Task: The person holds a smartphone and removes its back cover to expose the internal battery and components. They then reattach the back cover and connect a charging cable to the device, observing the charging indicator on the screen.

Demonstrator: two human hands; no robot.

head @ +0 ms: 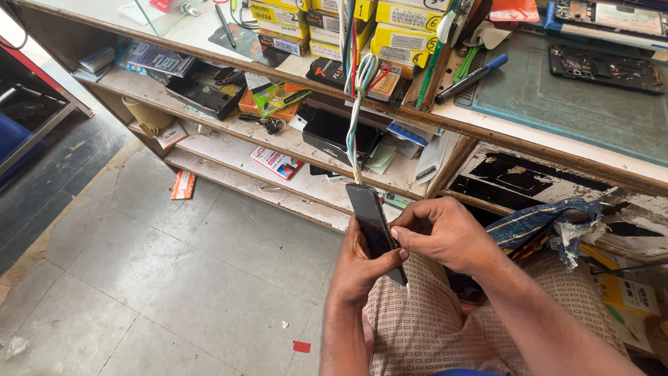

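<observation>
A dark smartphone (pixel 369 216) stands edge-on above my lap, its top end joined to a bundle of coloured cables (pixel 357 104) hanging from the counter. My left hand (pixel 356 268) cups the phone from below and behind. My right hand (pixel 438 233) comes in from the right, with thumb and fingertips pinching the phone's right edge near its middle. Both hands grip the phone over my patterned trousers (pixel 431 320).
A wooden counter (pixel 529 143) holds a green work mat (pixel 557 97), a blue-capped marker (pixel 473 76), yellow boxes (pixel 403 38) and an opened phone frame (pixel 605 69). Shelves beneath hold boxes, keys (pixel 268 124) and packets. A blue cloth (pixel 543 219) hangs at right. The tiled floor (pixel 174 271) lies to the left.
</observation>
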